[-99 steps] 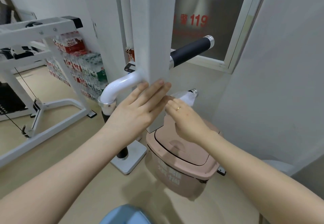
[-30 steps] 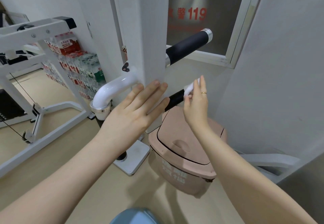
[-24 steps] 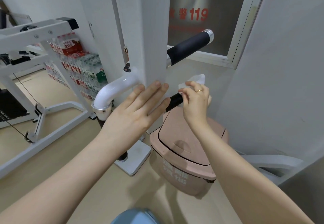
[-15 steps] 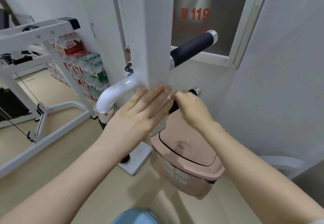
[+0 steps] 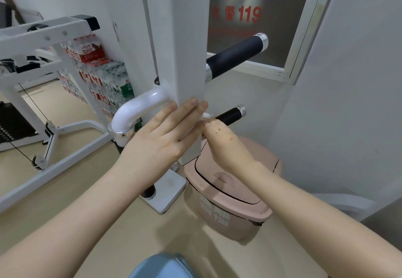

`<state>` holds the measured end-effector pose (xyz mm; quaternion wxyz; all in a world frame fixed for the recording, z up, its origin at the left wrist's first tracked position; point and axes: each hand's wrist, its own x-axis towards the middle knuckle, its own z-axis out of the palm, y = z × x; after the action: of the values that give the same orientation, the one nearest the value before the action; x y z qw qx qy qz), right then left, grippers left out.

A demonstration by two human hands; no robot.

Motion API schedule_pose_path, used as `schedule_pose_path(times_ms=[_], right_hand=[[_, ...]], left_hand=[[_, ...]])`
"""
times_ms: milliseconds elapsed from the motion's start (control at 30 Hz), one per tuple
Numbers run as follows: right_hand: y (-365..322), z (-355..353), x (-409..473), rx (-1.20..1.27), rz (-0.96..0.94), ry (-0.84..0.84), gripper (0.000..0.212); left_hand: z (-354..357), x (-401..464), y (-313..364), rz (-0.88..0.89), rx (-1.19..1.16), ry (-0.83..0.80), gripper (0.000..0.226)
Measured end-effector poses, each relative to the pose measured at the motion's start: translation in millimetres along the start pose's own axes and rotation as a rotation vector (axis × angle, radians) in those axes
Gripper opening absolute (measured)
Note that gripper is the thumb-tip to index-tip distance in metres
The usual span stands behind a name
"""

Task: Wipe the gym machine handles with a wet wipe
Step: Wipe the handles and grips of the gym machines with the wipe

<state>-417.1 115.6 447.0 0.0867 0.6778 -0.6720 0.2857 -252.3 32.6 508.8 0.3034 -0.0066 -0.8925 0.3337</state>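
Note:
A white machine post (image 5: 180, 38) rises in the middle, with two black handles sticking out to its right. The upper handle (image 5: 236, 56) is bare. My right hand (image 5: 226, 147) is closed around the near end of the lower handle (image 5: 231, 115), pressing a white wet wipe (image 5: 206, 116) against it; only a small corner of the wipe shows above my fingers. My left hand (image 5: 161, 145) lies flat against the post, fingers together, holding nothing. A white curved tube (image 5: 139, 109) leaves the post to the left.
A pink lidded bin (image 5: 237, 197) stands on the floor right under the lower handle. A white machine frame (image 5: 43, 38) and stacked water bottle packs (image 5: 97, 75) are at the left. A white wall (image 5: 348, 103) is close on the right.
My right hand slid with the wipe from the outer end of the lower handle back toward the post, uncovering the handle's chrome tip. My left hand stayed on the post.

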Motion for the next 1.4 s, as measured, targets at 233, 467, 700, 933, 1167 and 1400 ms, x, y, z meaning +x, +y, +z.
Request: schedule_pose_path(times_ms=[233,467,700,933,1167,1400], right_hand=[[50.7,-12.9,-9.7,-0.004,0.373,0.285,0.025],[-0.9,13.2,-13.2,0.049,0.293,0.274,0.041],[31.1,4.4,-7.2,-0.031,0.444,0.306,0.034],[23.8,3.8,-18.2,0.302,0.943,0.702,0.008],[26.0,-5.0,13.5,1.097,1.197,0.77,0.03],[-7.3,-6.1,9.6,1.489,1.101,0.576,0.024]], left_hand=[[4.4,-2.4,-1.4,0.006,0.011,0.003,0.043],[6.6,-1.4,-2.2,-0.002,0.015,0.038,0.04],[12.6,-3.2,-7.7,0.006,0.038,0.045,0.043],[8.9,-2.6,-5.1,0.012,0.032,0.03,0.046],[7.2,-1.8,-2.8,0.012,0.032,0.029,0.047],[11.4,-3.6,-9.1,0.015,0.045,0.017,0.046]])
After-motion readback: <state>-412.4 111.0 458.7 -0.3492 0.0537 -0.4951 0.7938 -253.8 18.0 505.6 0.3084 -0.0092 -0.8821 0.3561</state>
